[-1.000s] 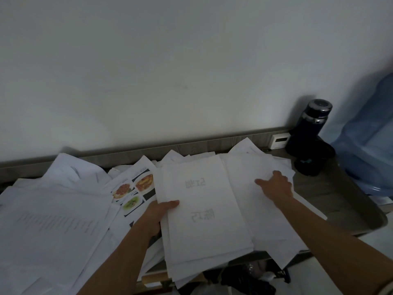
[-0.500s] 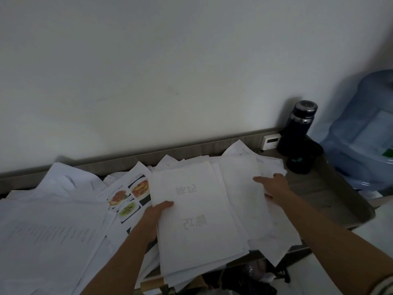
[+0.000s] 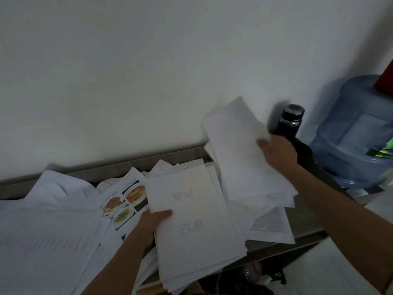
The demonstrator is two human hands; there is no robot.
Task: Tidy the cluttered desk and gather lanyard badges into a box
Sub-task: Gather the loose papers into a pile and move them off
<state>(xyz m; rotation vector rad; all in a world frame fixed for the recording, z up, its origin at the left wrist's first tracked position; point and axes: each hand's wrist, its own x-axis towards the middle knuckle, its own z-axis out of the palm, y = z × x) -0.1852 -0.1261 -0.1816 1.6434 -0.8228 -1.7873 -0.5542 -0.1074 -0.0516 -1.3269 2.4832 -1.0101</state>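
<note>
Right of centre, the right hand (image 3: 278,155) pinches a raised sheaf of white paper sheets (image 3: 238,158), thumb on top; at lower centre, the left hand (image 3: 153,222) pinches a white paper stack (image 3: 197,237) by its left edge.

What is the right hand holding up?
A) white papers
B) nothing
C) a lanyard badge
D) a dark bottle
A: the right hand grips white papers raised above the desk. The bottle stands behind it, and the left hand holds another stack.
</note>
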